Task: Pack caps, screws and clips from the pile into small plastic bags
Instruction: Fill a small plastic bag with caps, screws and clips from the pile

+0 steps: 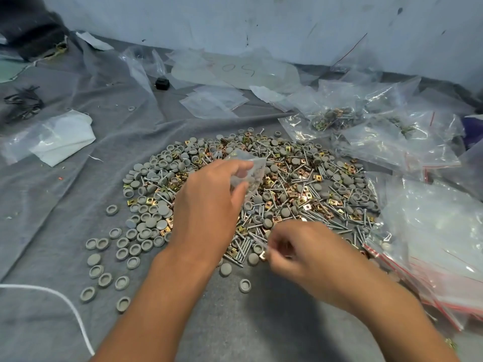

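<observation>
Left hand [209, 202] fingers pinch a small bag [248, 171]; right hand [300, 253] fingers curl, contents unclear.

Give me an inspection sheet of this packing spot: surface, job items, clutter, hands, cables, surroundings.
Surface: grey cloth sheet, wrinkled, spread under everything.
Job's things: mixed pile of grey round caps, silver screws and brass-coloured clips at centre; loose caps strayed to its left; small clear plastic bag held above the pile; stack of empty red-striped zip bags at right; filled clear bags behind the pile.
Clutter: crumpled white plastic wrapper, small black block, black wire bundle.
Hands: left hand grips the small bag; right hand pinches something small, blurred.
Cables: white cord at lower left.
Surroundings: scuffed pale blue wall behind.
</observation>
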Demonstrator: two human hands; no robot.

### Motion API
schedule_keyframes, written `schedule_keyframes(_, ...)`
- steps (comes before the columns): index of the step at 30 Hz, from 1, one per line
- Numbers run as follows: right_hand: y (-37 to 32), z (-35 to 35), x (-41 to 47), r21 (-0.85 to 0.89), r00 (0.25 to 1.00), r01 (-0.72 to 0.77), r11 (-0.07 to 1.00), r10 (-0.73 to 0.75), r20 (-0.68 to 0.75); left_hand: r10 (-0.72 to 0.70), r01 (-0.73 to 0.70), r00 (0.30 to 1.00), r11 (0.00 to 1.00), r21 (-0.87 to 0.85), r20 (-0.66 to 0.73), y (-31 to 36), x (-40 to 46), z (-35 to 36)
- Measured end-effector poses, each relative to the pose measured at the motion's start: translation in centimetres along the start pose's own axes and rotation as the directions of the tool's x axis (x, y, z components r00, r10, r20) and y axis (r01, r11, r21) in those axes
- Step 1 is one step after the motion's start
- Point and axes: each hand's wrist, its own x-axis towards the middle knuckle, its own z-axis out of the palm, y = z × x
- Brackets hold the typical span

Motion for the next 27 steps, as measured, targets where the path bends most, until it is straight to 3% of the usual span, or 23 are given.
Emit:
schedule_keyframes(3, 0.3, -1.4, 0.5, 0.306, 0.961, 0.081, 0.949, 0.007, -0.277, 0.027, -0.027, 0.998, 1.000, 0.005, 0.050, -0.1, 0.0, 0.0)
schedule_keyframes(4, 0.2, -1.7, 0.7, 0.335, 0.925, 0.136, 0.932, 0.001, -0.379, 0.037, -0.037, 0.997, 0.999, 0.000, 0.073, -0.2, -0.1, 0.0)
schedule_keyframes(7, -0.3, -1.6, 1.5, 0.197, 0.817, 0.206, 0.958, -0.058, -0.574, 0.055, -0.054, 0.991, 0.998, -0.012, 0.124, -0.3, -0.2, 0.0)
schedule_keyframes(12, -0.8, -1.0, 3.0, 0.106, 0.784, 0.177, 0.978, -0.076, -0.616, 0.061, -0.058, 0.984, 0.998, -0.020, 0.169, -0.3, -0.2, 0.1)
schedule_keyframes(21, -1.5, -0.9, 3.4, 0.216, 0.697, 0.239, 0.947, -0.012, -0.717, 0.027, 0.000, 0.986, 0.986, -0.165, 0.163, -0.1, -0.5, -0.3)
schedule_keyframes(27, -1.3, -1.1, 3.5, 0.197, 0.641, 0.265, 0.944, -0.020, -0.768, 0.021, 0.008, 0.987, 0.984, -0.178, 0.161, 0.0, -0.4, -0.2)
